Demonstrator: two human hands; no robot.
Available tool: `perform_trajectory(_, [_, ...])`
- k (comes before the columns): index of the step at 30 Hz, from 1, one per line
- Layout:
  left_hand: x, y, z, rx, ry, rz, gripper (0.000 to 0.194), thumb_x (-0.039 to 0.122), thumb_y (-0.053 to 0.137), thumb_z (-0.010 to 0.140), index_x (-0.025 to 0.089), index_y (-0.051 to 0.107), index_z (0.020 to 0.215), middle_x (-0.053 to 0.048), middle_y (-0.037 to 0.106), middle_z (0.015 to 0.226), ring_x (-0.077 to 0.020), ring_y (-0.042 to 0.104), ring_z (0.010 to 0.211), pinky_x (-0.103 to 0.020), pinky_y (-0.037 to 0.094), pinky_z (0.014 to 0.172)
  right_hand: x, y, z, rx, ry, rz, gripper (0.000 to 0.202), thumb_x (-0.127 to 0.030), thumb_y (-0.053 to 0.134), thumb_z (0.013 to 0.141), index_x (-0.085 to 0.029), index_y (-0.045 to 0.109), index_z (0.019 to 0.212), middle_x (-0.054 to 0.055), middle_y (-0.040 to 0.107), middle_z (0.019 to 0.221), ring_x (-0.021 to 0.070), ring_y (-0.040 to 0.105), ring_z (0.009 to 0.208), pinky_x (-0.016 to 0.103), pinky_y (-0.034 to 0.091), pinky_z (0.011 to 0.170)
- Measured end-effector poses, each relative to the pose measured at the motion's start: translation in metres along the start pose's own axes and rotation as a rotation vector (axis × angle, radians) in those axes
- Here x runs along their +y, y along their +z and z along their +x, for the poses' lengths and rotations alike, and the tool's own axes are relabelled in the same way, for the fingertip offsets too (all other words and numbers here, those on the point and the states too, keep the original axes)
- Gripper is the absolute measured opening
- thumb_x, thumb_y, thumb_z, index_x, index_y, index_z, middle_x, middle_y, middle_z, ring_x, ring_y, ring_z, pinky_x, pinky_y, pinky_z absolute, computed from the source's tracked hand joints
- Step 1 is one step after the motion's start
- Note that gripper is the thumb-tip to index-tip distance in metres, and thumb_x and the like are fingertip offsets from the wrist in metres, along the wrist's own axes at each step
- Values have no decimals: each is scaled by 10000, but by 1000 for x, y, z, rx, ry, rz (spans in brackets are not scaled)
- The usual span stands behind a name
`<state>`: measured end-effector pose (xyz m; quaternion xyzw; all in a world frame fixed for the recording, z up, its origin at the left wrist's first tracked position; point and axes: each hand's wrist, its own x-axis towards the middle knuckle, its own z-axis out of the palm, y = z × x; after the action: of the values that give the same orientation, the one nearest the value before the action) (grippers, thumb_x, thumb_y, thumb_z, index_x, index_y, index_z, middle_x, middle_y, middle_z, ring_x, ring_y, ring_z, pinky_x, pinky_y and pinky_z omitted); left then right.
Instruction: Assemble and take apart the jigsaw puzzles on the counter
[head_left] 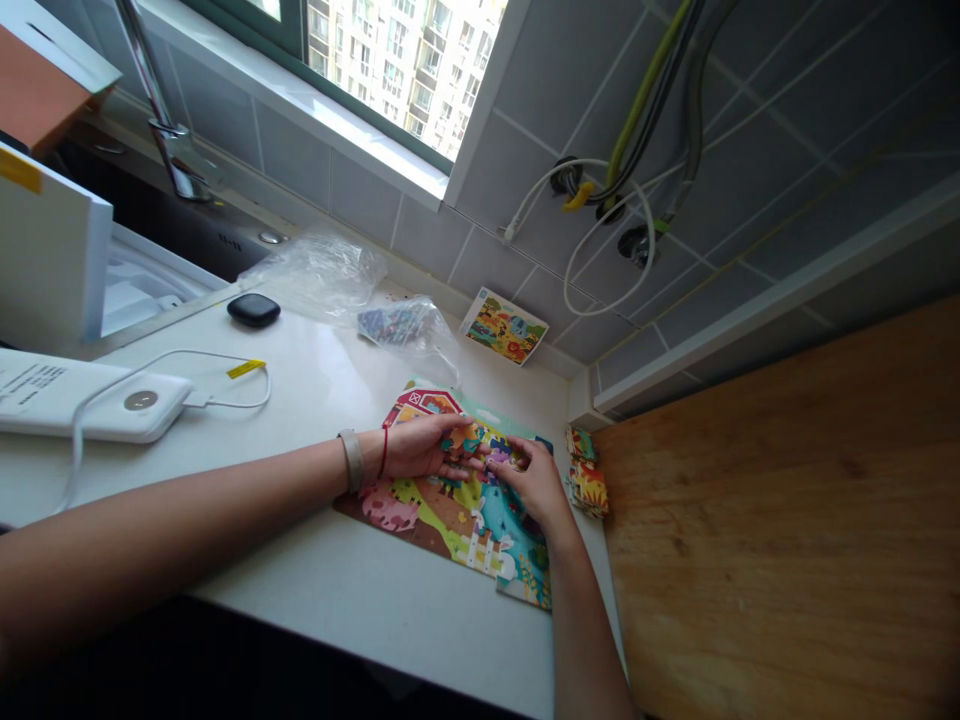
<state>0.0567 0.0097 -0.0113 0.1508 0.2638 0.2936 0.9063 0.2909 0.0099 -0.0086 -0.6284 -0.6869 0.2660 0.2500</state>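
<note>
A colourful jigsaw puzzle (435, 515) with farm pictures, partly put together, lies on the white counter under both hands. My left hand (420, 447) is palm up over its upper part, fingers stretched to the right, and holds a few loose jigsaw pieces (463, 438). From the right, my right hand (536, 483) reaches in with thumb and fingers bent around a small purple jigsaw piece (517, 458) close to the left fingertips. Whether that piece touches the puzzle below cannot be made out. The fingers cover part of the puzzle's middle.
Stacked jigsaw pieces (587, 475) sit right of the puzzle, by a wooden board (780, 520). A picture card (505, 327) leans at the wall near clear plastic wrapping (431, 335). Leftward are a black case (253, 310), a white device (97, 397) with its cable, and a sink (165, 235).
</note>
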Motion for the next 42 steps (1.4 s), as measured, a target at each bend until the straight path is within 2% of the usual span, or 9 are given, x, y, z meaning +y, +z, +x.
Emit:
perform_trajectory(10, [0, 3, -4, 0, 2, 41, 300, 350, 507, 1014, 101, 669, 1053, -129, 752, 1028, -205, 741, 892, -288, 606, 719, 0, 0, -1, -42, -9, 44, 471, -413, 825, 621, -174, 739, 1018, 99, 655, 1045, 257, 644, 932, 390, 533, 870])
perform_trajectory(14, [1, 5, -5, 20, -5, 34, 274, 341, 510, 1013, 117, 668, 1019, -118, 757, 996, -207, 742, 876, -292, 606, 702, 1, 1, -2, -58, -5, 107, 486, -429, 833, 624, -176, 708, 1019, 78, 695, 959, 240, 651, 876, 360, 547, 797])
perform_trajectory(22, [2, 3, -3, 4, -3, 25, 239, 338, 556, 987, 122, 658, 1009, -114, 753, 1004, -190, 740, 810, -282, 602, 684, -12, 2, -4, -10, 87, 450, 587, -491, 879, 616, -184, 674, 1071, 28, 707, 795, 200, 654, 679, 312, 551, 609])
perform_trajectory(26, [1, 1, -2, -3, 6, 36, 281, 384, 663, 923, 124, 663, 1028, -122, 753, 1011, -201, 744, 836, -285, 599, 701, -24, -4, -6, 72, 161, 664, 583, -505, 893, 616, -195, 661, 1051, 38, 730, 866, 195, 677, 673, 306, 554, 589])
perform_trajectory(29, [0, 4, -5, -18, 11, 63, 359, 446, 691, 895, 118, 672, 1037, -131, 754, 1016, -206, 745, 849, -282, 599, 698, -34, -1, -10, 62, 151, 760, 582, -505, 907, 593, -212, 659, 1031, 39, 735, 937, 188, 688, 694, 314, 574, 625])
perform_trajectory(33, [-4, 11, -10, -55, 16, 102, 412, 496, 738, 852, 147, 681, 1064, -102, 753, 1011, -209, 743, 852, -290, 611, 706, -41, 17, -16, 1, 55, 681, 525, -527, 881, 632, -205, 678, 993, 41, 728, 852, 209, 688, 725, 349, 594, 697])
perform_trajectory(36, [-9, 15, -11, -42, 82, 168, 393, 358, 840, 771, 163, 677, 1070, -87, 746, 1028, -195, 736, 835, -273, 611, 682, -44, 27, -19, 0, -43, 483, 456, -543, 803, 729, -199, 713, 1014, 68, 725, 889, 217, 674, 754, 353, 589, 706])
perform_trajectory(39, [-11, 15, -9, 45, 136, 194, 384, 213, 858, 713, 166, 653, 1035, -58, 736, 952, -169, 712, 747, -266, 608, 631, -46, 21, -19, -5, -161, 303, 426, -483, 764, 787, -217, 733, 1118, 96, 698, 1099, 241, 665, 978, 343, 572, 822])
perform_trajectory(42, [-9, 14, -7, 122, 169, 180, 375, 165, 822, 711, 177, 614, 1023, -36, 723, 901, -160, 702, 694, -284, 611, 626, -43, 2, -19, -103, -148, 278, 670, -455, 823, 736, -248, 623, 1341, 91, 637, 1236, 233, 638, 1055, 324, 565, 844])
